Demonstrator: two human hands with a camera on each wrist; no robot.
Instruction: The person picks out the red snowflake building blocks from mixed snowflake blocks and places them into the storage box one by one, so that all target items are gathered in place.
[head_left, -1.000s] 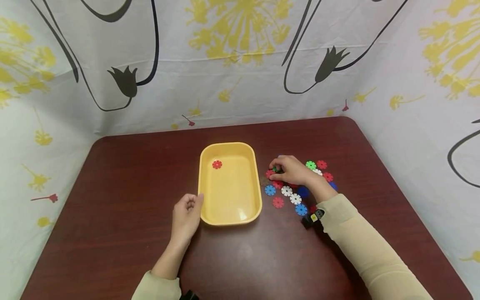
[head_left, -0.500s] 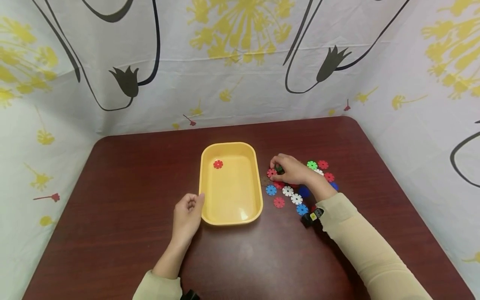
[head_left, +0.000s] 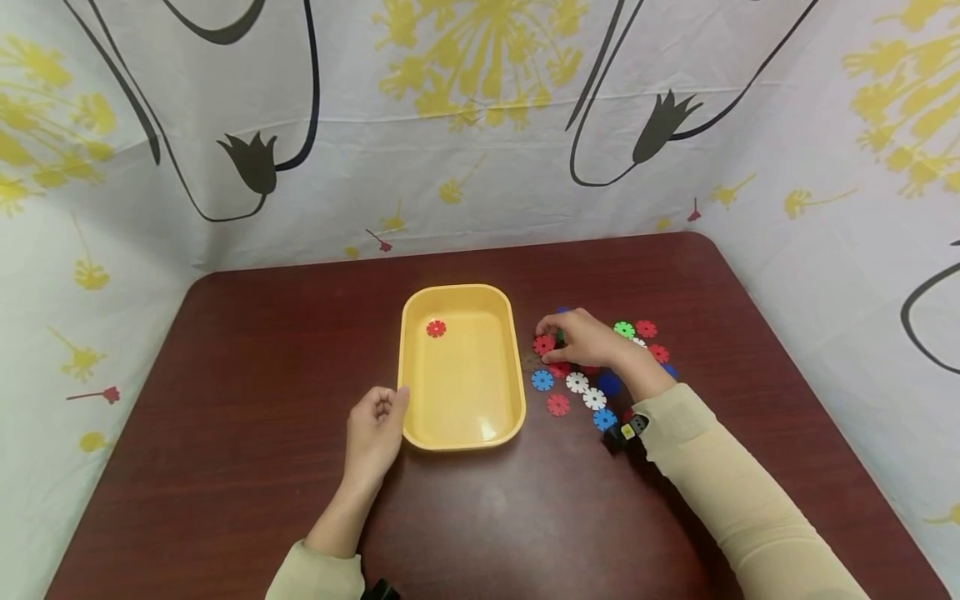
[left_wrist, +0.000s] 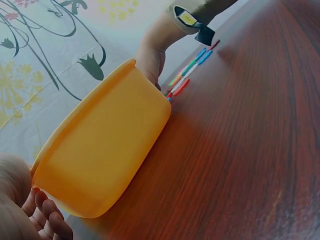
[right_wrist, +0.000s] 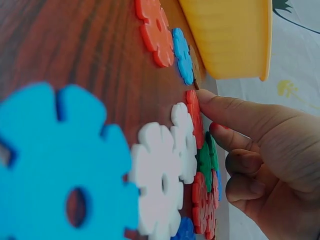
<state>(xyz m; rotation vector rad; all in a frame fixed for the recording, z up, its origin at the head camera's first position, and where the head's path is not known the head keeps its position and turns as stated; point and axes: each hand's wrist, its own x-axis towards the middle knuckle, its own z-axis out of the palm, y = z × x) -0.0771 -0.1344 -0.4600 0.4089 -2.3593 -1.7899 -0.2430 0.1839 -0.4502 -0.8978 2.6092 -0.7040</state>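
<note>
A yellow plastic tray (head_left: 461, 446) lies on the table with a red notched disc (head_left: 436, 329) in its far left part. My left hand (head_left: 377, 433) holds the tray's left rim, thumb at the edge and fingers curled below it. To the tray's right, my right hand (head_left: 588, 340) reaches over a spread of flower-shaped plastic discs. Its thumb and forefinger pinch a red disc (head_left: 543, 345). Green discs (right_wrist: 205, 160) lie under the curled fingers in the right wrist view. Nearby are a light blue disc (head_left: 542, 380) and a white disc (head_left: 577, 382).
Further discs, such as a bright green one (head_left: 624, 330) and a dark blue one (head_left: 610, 383), lie around the right wrist. A brown disc (head_left: 531, 362) is close to the tray's right wall. Patterned cloth (head_left: 480, 192) hangs behind the dark red table (head_left: 285, 375).
The right hand's fingers have shifted slightly at the red disc, and a blue disc behind them shows again. The left hand and the tray stay where they were.
</note>
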